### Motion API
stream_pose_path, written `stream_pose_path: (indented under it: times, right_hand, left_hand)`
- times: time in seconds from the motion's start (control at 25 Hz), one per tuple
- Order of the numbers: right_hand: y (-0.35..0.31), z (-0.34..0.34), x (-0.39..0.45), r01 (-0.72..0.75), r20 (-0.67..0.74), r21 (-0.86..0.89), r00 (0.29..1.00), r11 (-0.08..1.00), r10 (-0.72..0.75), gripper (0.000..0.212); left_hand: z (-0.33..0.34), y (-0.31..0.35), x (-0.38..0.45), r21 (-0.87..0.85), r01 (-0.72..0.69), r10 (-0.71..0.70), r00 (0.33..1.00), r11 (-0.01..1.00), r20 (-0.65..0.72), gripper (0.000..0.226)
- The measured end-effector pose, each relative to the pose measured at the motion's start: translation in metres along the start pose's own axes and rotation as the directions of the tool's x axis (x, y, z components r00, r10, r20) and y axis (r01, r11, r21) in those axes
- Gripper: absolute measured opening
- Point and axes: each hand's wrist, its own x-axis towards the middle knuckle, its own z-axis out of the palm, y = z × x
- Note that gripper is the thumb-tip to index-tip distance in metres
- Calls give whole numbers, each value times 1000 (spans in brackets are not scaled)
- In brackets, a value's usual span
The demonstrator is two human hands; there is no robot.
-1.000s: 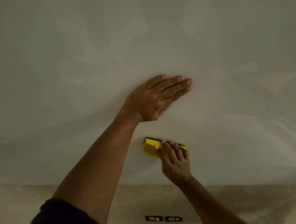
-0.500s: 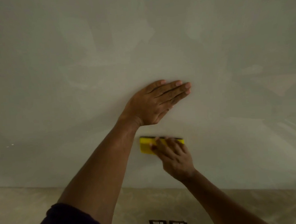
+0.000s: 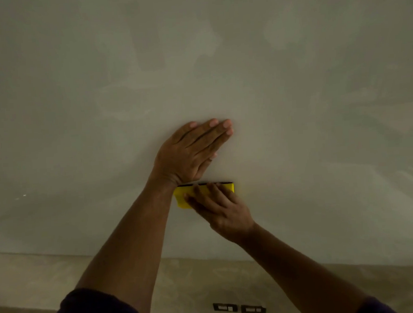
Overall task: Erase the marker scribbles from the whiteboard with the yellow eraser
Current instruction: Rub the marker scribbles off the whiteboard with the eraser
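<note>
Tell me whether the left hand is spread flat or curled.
Flat: the left hand lies against the whiteboard, fingers straight and together.

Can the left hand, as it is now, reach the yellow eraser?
Probably yes: the flat left hand lies on the whiteboard just above the yellow block eraser, though the right hand covers most of it.

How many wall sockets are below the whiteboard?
2: both on the wall under the whiteboard, side by side; left socket, right socket. Arms may hide others.
</note>
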Motion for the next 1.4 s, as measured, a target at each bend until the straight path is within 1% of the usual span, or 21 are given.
stream_pose_path:
  times: [0.04, 0.08, 0.16, 0.2, 0.28, 0.4, 0.48, 0.56, 0.6, 0.68, 0.72, 0.8, 0.84, 0.88, 0.96, 1.04, 1.12, 1.2, 1.28, 1.32, 1.4]
  right_hand:
    - [3, 2, 0, 2, -33, -4, 999, 1000, -2, 42]
    - [1, 8, -7, 58, -27, -15, 998, 998, -58, 39]
    - [-14, 20, -26, 217, 65, -31, 975, 976, -214, 36]
    - [-19, 22, -32, 254, 109, -29, 962, 967, -250, 38]
    - [-13, 14, -30, 189, 108, -35, 977, 981, -184, 37]
    - [15, -12, -16, -13, -38, -63, 999, 998, 10, 42]
    - [23, -15, -25, 35, -49, -62, 998, 997, -38, 39]
    - [29, -11, -53, 186, 35, -24, 982, 982, -185, 34]
    - [35, -15, -71, 236, 93, -8, 968, 972, -234, 37]
    - [55, -39, -105, 226, 137, -41, 966, 973, -218, 39]
    - [68, -60, -117, 160, 118, -94, 982, 983, -148, 38]
    - [95, -107, -130, -140, -5, -242, 990, 960, 144, 40]
    - [106, -129, -130, -312, -104, -300, 950, 902, 294, 42]
    - [114, -144, -128, -425, -188, -351, 905, 834, 382, 40]
    - [118, -148, -122, -524, -227, -360, 852, 772, 473, 33]
    - [104, -126, -116, -550, -195, -307, 835, 777, 514, 34]
    - [77, -93, -106, -528, -149, -241, 849, 814, 506, 38]
    - [53, -66, -89, -451, -124, -123, 891, 884, 437, 42]
    - [32, -41, -77, -285, -92, -107, 957, 953, 276, 49]
    - [23, -30, -78, -169, -26, -126, 986, 977, 167, 45]
    - [11, -17, -87, 9, 109, -108, 994, 994, 3, 36]
  left_hand:
    - [0, -1, 0, -3, -2, 2, 1000, 1000, -6, 60]
    - [0, -1, 0, -7, -2, 2, 1000, 1000, -11, 60]
    - [0, -1, -1, -7, 5, -6, 1000, 1000, -11, 61]
    - [0, 0, -1, -4, 11, -11, 1000, 1000, -10, 61]
    - [0, 1, -2, -4, 17, -17, 1000, 1000, -10, 61]
    - [2, 3, -3, 2, 16, -16, 1000, 1000, -25, 59]
    - [3, 3, -4, 21, 30, -30, 999, 999, -34, 60]
    - [3, 4, -6, 37, 39, -38, 998, 999, -50, 60]
    - [3, 5, -6, 39, 40, -38, 998, 998, -58, 60]
    - [4, 3, -6, 47, 41, -38, 997, 998, -66, 60]
    - [4, 2, -7, 50, 43, -39, 997, 998, -67, 60]
    - [5, 3, -7, 54, 35, -31, 997, 998, -77, 60]
    - [6, 4, -7, 53, 30, -26, 996, 998, -81, 60]
    - [6, 4, -7, 52, 29, -25, 996, 998, -82, 60]
    - [7, 5, -7, 45, 31, -27, 997, 999, -79, 61]
    - [8, 6, -9, 46, 32, -29, 997, 998, -71, 62]
    - [9, 5, -9, 50, 28, -24, 997, 998, -78, 62]
    - [10, 5, -9, 53, 31, -26, 997, 998, -76, 61]
    - [11, 7, -10, 51, 35, -32, 997, 998, -69, 61]
    - [11, 9, -10, 51, 42, -38, 997, 998, -68, 61]
    - [12, 12, -10, 45, 66, -63, 996, 997, -68, 60]
